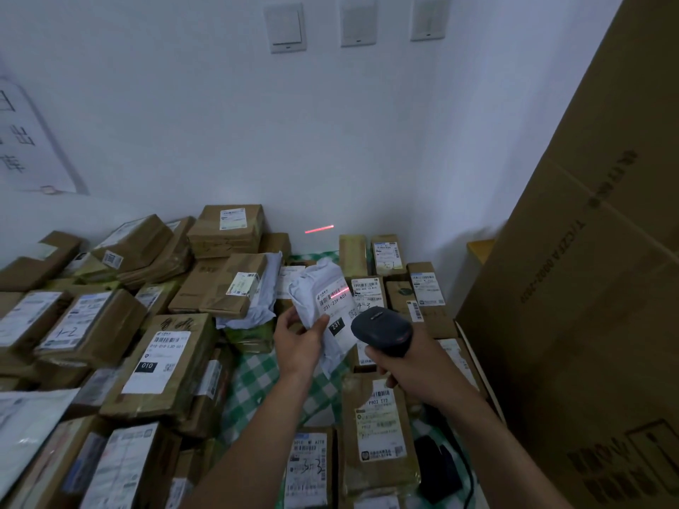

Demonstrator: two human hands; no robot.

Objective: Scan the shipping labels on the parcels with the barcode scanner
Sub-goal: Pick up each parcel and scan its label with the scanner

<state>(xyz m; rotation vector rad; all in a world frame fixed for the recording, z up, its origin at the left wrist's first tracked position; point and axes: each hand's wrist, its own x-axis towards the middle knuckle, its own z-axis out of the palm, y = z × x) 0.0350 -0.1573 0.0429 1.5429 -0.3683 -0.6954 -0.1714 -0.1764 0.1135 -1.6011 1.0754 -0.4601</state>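
Observation:
My left hand grips a soft white parcel bag and holds it up above the table. Its shipping label faces me and reads 231. My right hand grips the black barcode scanner just right of the bag, its head aimed at the label. A red scan line falls across the barcode at the label's top, and a second stretch of it shows on the wall behind.
Several brown cardboard parcels with labels crowd the green checked tablecloth left, front and behind. A row of small labelled boxes stands at the back right. A tall cardboard carton blocks the right side. A black device with a cable lies front right.

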